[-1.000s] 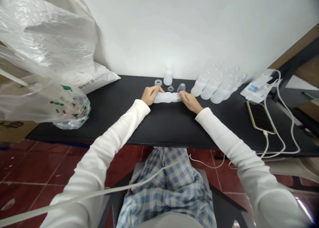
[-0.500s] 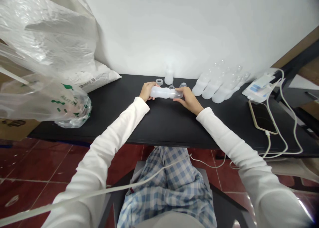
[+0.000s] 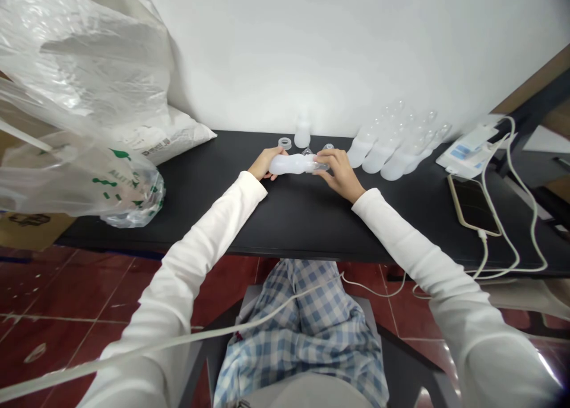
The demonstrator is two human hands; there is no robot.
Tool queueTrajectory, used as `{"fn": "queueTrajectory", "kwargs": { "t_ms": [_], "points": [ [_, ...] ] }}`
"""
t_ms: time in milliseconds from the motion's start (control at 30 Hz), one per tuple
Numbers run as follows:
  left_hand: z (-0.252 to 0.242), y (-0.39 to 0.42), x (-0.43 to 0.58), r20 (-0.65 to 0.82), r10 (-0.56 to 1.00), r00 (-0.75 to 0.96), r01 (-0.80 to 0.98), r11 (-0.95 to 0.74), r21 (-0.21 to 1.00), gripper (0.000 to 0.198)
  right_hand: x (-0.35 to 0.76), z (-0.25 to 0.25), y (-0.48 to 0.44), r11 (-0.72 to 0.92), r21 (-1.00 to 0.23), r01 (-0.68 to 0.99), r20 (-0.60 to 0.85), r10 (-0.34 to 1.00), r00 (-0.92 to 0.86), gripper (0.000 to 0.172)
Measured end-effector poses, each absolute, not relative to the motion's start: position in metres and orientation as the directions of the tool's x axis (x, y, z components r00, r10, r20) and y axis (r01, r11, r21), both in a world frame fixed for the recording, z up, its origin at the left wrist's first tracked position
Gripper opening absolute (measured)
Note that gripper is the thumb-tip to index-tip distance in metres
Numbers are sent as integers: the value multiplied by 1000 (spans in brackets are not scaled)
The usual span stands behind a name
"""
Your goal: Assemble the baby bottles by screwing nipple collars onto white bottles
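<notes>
A white, translucent bottle [image 3: 291,164] lies sideways between my hands above the black table. My left hand [image 3: 267,162] is wrapped round its base end. At the other end, my right hand [image 3: 339,171] has its fingers and thumb on a clear cap [image 3: 317,166] over the bottle's neck. Just behind my hands are a clear ring [image 3: 284,142], an upright white bottle [image 3: 302,132] and a small clear part [image 3: 307,152] partly hidden by the held bottle. Another clear piece [image 3: 328,147] shows behind my right fingers.
Several capped bottles [image 3: 393,164] stand against the wall at right. Beyond them are a white box [image 3: 467,152], a phone [image 3: 474,205] and looping white cables [image 3: 531,230]. Plastic bags [image 3: 129,188] crowd the table's left end. A cable crosses above my lap.
My right fingers have shifted a little over the clear cap, now covering its top more. The held bottle stays in nearly the same place. The view has moved slightly.
</notes>
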State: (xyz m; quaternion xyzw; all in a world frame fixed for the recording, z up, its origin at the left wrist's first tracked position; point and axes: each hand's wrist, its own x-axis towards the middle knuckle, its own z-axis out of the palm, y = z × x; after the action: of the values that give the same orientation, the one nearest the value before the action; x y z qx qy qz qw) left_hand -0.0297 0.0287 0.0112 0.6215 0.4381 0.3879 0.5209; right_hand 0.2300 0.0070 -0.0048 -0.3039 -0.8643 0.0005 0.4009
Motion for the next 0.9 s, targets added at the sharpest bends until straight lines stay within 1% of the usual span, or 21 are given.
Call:
{"fn": "queueTrajectory", "kwargs": {
  "t_ms": [100,167,233,300,367,467,567,667,767,833,900],
  "points": [
    [9,23,-32,210,937,279,206,-272,940,56,234,-5,13,776,-355,522,658,604,-450,53],
    [7,21,-34,335,898,284,283,-412,866,58,234,-5,13,740,-423,523,636,654,-410,58],
    [6,21,-36,465,831,305,355,-553,754,63,233,-4,11,699,-494,517,613,702,-363,60],
    [5,22,-36,580,736,351,410,-677,611,68,231,-3,8,655,-578,486,581,749,-318,60],
    [4,21,-35,639,643,423,455,-760,463,69,230,-3,6,617,-661,428,556,785,-273,57],
    [4,19,-32,664,557,499,529,-803,276,64,229,-5,9,552,-774,312,513,834,-203,52],
    [7,18,-31,687,516,512,580,-797,166,59,229,-8,16,441,-882,166,414,893,-175,58],
    [10,21,-35,686,498,531,590,-798,122,56,230,-10,19,401,-914,69,380,902,-207,60],
    [11,21,-42,663,511,547,593,-796,125,58,230,-12,18,445,-894,55,421,875,-239,58],
    [11,19,-45,648,533,544,586,-794,161,62,231,-13,15,500,-863,71,467,844,-264,57],
    [11,15,-44,631,575,521,554,-790,262,63,231,-13,12,590,-800,106,536,784,-314,51]
  ]
}}
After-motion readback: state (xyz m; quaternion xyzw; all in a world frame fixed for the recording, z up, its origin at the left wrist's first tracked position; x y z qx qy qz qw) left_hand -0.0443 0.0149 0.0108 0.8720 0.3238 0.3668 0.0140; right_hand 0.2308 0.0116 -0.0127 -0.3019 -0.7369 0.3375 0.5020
